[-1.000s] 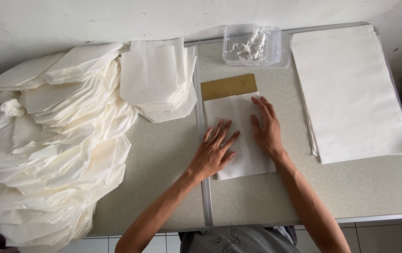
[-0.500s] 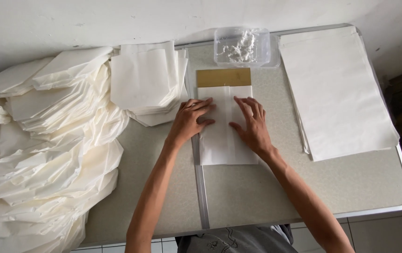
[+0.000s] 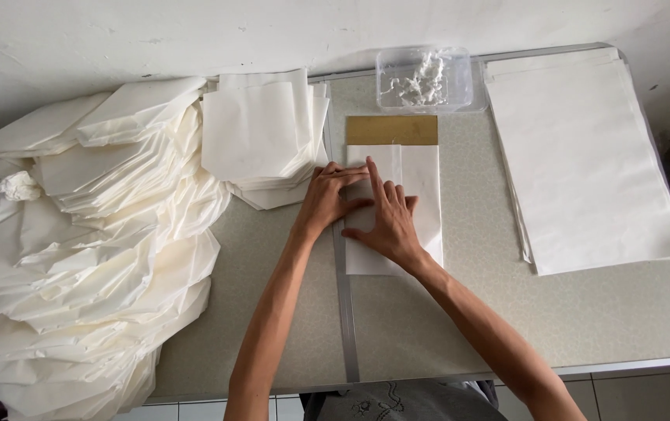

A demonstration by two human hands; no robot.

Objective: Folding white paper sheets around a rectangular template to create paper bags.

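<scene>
A white plastered wall backs a grey speckled folding table (image 3: 444,327) with a metal rim and a centre seam running front to back.

Risks, as judged from the present layout:
- The large heap of folded cream paper bags (image 3: 93,257) covers the table's left end and overhangs its front edge. A nudge from the left forearm could start pieces sliding off.
- The stack of flat white sheets (image 3: 584,156) at the right lies close to the table's right edge, its near corner fanned out; a sweep of the right elbow could skew it.
- The folded white sheet (image 3: 421,179) under the hands straddles the area beside the centre seam. Uneven pressure there could put the crease off line or wrinkle the paper.

Hand state: the left hand (image 3: 326,199) lies flat with fingers extended, pressing the sheet's left portion; the right hand (image 3: 389,222) overlaps it, fingers spread, pressing the sheet's middle. Neither grips anything.

Surroundings: a smaller pile of white paper squares (image 3: 261,136) sits just left of the sheet, near the left hand. A brown rectangular strip (image 3: 391,130) touches the sheet's far edge. Beyond it stands a clear plastic tub (image 3: 425,78) holding a white lumpy substance, close enough to be knocked by a forward reach.
</scene>
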